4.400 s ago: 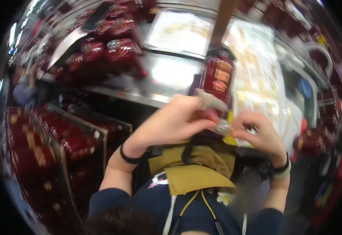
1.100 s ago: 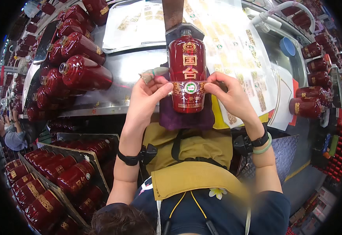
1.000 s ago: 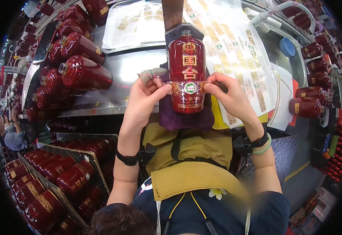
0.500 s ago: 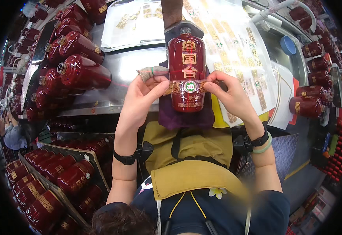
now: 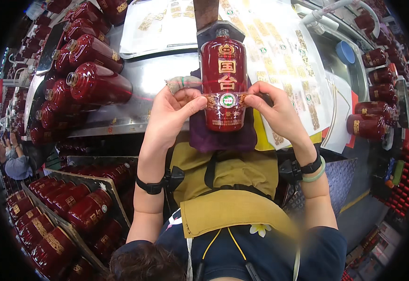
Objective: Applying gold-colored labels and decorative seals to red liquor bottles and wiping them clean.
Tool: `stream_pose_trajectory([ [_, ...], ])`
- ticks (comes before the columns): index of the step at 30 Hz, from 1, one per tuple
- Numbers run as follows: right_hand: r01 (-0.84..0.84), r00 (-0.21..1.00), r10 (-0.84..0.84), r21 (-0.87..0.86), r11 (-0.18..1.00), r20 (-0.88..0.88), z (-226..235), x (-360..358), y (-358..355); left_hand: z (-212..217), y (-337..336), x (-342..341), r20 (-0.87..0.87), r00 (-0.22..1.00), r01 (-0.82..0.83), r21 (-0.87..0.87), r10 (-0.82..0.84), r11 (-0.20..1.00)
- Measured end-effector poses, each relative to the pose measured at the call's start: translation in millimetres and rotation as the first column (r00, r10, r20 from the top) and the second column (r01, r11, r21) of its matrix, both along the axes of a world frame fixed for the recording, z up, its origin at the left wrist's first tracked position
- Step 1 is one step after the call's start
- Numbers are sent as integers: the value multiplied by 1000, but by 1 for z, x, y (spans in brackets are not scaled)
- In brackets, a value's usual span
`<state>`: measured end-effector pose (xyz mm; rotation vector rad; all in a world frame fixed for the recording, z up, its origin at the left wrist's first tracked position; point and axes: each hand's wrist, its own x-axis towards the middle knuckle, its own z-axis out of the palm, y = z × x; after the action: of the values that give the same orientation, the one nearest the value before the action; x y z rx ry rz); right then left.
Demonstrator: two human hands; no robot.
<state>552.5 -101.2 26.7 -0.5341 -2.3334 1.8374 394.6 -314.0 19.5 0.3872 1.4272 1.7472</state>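
A dark red glossy bottle (image 5: pixel 224 56) with gold lettering lies on its back at the table's edge, neck pointing away from me. Across its lower half runs a gold-patterned decal strip (image 5: pixel 228 100) with a round green and white emblem in the middle. My left hand (image 5: pixel 172 110) pinches the strip's left end at the bottle's side; a grey cloth cover (image 5: pixel 178 83) wraps one of its fingers. At the opposite side, my right hand (image 5: pixel 277 110) is closed in a pinch on the strip's right end. Beneath the bottle is a dark purple cloth (image 5: pixel 221 141).
Several red bottles (image 5: pixel 99 83) lie at the left, and more fill a divided crate (image 5: pixel 115 201) below. A white sheet of gold decals (image 5: pixel 279 61) covers the right side, near a blue bowl (image 5: pixel 345 52). At the back left is a white tray (image 5: pixel 157 40).
The strip's ends have come in closer against the bottle's sides, and both thumbs have shifted slightly. The emblem sits a little higher in view. Both hands keep their pinch.
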Motion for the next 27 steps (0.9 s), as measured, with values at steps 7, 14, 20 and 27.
stream_pose_trajectory([
  [7,-3,1000,3,-22,1000,-29,2,0,-1,10,-1,1,2,1000,5,33,-5,999],
  [14,-16,1000,16,10,1000,23,2,1,1,8,-3,0,-21,999,32,20,-32,999],
  [20,-9,1000,9,16,1000,-11,-1,1,0,14,-3,1,-36,999,39,34,-38,999],
  [27,-14,1000,14,8,1000,0,-2,1,0,9,0,1,-40,999,7,-9,-7,1000],
])
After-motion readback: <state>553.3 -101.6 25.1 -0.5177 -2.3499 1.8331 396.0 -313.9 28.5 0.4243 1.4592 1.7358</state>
